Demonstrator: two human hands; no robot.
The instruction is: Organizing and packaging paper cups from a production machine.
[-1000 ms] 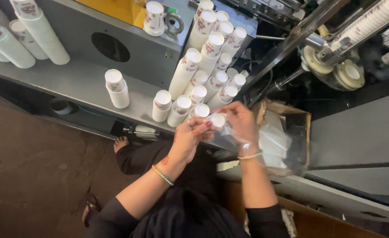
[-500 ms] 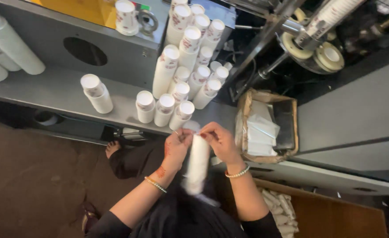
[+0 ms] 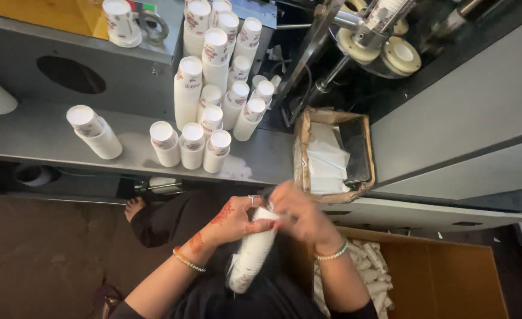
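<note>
Held item: sleeve of stacked cups (image 3: 252,257), long axis 1 to 7 o'clock.
Left hand (image 3: 234,218): closed around top end.
Right hand (image 3: 299,215): fingers pinching wrap at top, from 3 o'clock.

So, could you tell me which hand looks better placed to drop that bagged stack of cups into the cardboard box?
Probably the right hand: the cardboard box lies open on its side. The left hand grips the stack of cups around its upper part and would have to cross over.

We see grey shelf (image 3: 42,133): cup stacks (image 3: 214,88) standing on it, basket (image 3: 332,155) of white bags at its right end, cardboard box (image 3: 444,277) below.
</note>
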